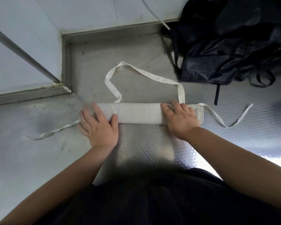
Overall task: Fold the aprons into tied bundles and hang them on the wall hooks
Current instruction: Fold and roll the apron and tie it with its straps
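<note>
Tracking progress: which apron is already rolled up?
The white apron, under the left hand and right hand; the dark apron lies crumpled, back right.

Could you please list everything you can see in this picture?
rolled apron: one, cream, mid-counter, under both hands
neck loop: one, cream, beyond the roll
waist ties: two, cream, trailing from the roll's ends
dark aprons: heap, count unclear, navy-black, counter's far right
steel counter: one, grey, against the walls
wall panels: several, pale grey, behind and left of counter
cord: one, pale grey, hanging by the far wall
left hand: one, pressing the roll's left end
right hand: one, pressing the roll's right end
</note>
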`<state>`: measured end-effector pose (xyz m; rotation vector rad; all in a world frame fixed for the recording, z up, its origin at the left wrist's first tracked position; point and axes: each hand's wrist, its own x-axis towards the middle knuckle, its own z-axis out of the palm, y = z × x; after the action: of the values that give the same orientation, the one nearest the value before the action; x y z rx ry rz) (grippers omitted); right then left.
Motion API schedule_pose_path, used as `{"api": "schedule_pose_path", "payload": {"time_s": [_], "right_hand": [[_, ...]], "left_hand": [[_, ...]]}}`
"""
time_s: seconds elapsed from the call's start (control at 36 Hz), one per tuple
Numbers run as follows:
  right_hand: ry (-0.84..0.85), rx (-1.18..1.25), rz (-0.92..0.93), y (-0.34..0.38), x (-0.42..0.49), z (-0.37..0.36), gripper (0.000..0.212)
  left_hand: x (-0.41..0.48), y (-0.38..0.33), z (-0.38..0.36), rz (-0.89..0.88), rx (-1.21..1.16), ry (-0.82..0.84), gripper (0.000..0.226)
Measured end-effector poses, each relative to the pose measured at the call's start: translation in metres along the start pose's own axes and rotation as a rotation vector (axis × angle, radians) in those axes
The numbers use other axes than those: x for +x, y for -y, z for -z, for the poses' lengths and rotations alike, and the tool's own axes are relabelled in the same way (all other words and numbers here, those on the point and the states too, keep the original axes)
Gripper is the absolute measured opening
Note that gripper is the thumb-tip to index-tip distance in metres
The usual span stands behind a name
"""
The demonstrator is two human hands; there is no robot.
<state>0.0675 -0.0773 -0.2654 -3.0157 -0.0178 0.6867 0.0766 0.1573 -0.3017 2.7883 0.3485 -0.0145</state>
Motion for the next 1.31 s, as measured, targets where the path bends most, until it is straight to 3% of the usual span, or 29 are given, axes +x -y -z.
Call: {"api": "schedule_pose_path", "payload": {"time_s": [0.17,0.25,0.31,0.36,0.42,0.53,0.61,0.67,0.81,0.92,1.03,1.14,1.22,1.31], "right_hand": [[0.009,0.050,-0.011,0.004,0.000,0.000,0.054],[0.012,0.054,0.000,0.007,0.003,0.002,0.054],[0.020,0.059,0.005,0.009,0.004,0.002,0.055],[0.027,0.054,0.009,0.009,0.005,0.001,0.055],[0.026,0.050,0.012,0.008,0.005,0.000,0.055],[0.018,0.043,0.020,0.007,0.007,-0.001,0.055],[0.003,0.045,0.022,0.006,0.009,0.000,0.054],[0.010,0.049,0.015,0.004,0.009,0.000,0.054],[-0.003,0.056,0.010,0.003,0.010,-0.002,0.053],[-0.014,0.092,0.012,0.003,0.008,-0.005,0.052],[-0.133,0.291,-0.039,-0.001,-0.002,-0.007,0.055],[-0.464,0.532,-0.471,-0.005,-0.015,-0.009,0.080],[-0.468,0.868,-0.774,-0.009,-0.018,-0.008,0.101],[-0.560,1.138,-1.038,-0.012,-0.013,-0.002,0.104]], "left_hand": [[0.001,-0.029,0.011,0.636,-0.585,0.022,0.091],[0.016,-0.033,0.009,0.843,-1.036,0.014,0.093],[0.023,-0.031,0.005,0.893,-1.177,0.004,0.088],[0.024,-0.029,0.002,0.825,-1.161,-0.011,0.056],[0.019,-0.029,0.004,0.630,-1.051,-0.059,0.039],[0.007,-0.022,0.003,-0.077,-0.439,-0.178,0.022],[0.006,-0.015,-0.004,-0.561,-0.280,-0.185,0.029],[0.008,-0.009,-0.010,-0.726,-0.266,-0.188,0.031],[0.007,-0.010,-0.012,-0.892,-0.124,-0.250,0.032],[0.008,-0.012,-0.011,-0.963,-0.033,-0.201,0.051],[0.010,-0.014,-0.012,-1.049,0.054,-0.119,0.038],[0.012,-0.027,-0.007,-1.045,0.110,-0.028,0.038],[0.008,-0.041,-0.004,-1.024,0.109,-0.015,0.022],[0.004,-0.047,0.001,-1.014,0.110,-0.023,0.015]]}}
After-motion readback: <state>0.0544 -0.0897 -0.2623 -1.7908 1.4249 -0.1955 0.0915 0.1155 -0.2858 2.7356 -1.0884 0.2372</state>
